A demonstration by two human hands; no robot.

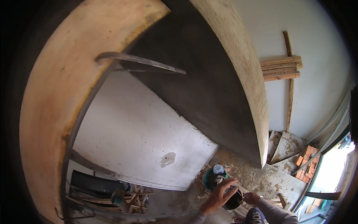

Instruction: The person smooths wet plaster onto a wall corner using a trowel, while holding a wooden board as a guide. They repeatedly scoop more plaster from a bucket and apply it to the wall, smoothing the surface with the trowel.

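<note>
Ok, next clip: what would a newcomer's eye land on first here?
Most likely the broad dark grey wall panel sweeping down the middle, framed by pale curved bands, with a thin metal bar jutting across its upper left. Low in the picture, the left hand spreads over a black bucket while the right hand touches its rim, a teal bucket just behind. Orange bricks lie at the right.
</note>
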